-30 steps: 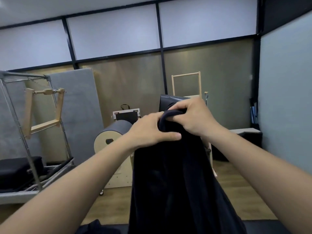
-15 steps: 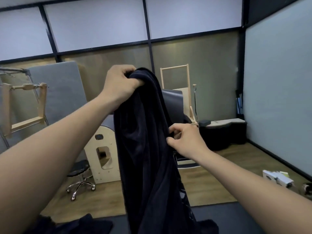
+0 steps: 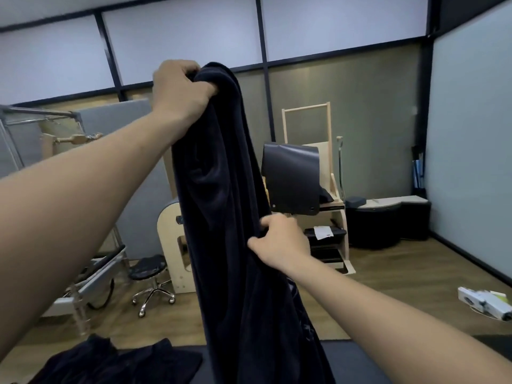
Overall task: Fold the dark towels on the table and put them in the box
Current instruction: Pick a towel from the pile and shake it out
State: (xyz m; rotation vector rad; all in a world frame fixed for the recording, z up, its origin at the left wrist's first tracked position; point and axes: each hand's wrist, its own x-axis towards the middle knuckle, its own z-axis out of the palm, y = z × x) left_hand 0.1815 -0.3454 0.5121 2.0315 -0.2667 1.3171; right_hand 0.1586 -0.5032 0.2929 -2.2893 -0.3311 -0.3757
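dark towel point(image 3: 235, 217) hangs in a long, bunched column in front of the person, lifted off the desk point(image 3: 360, 361), with its lower end running out of the bottom of the view. the left hand point(image 3: 181, 88) is raised high, fingers curled tight round the gathered top of the towel. the right hand point(image 3: 279, 241) sits lower and to the right, thumb and fingers pinching the towel's right edge about midway down the cloth. the hands are well apart, one above the other along the fabric.

a second dark towel point(image 3: 119, 361) lies crumpled on the desk at the lower left, just beside the hanging one.

behind, a black stool point(image 3: 151, 273) on chrome wheeled legs stands on the wooden floor point(image 3: 401, 273). a pale wooden frame with a black pad point(image 3: 291, 178) stands near the far wall. a white object point(image 3: 483, 300) shows at the right edge, too blurred to identify.
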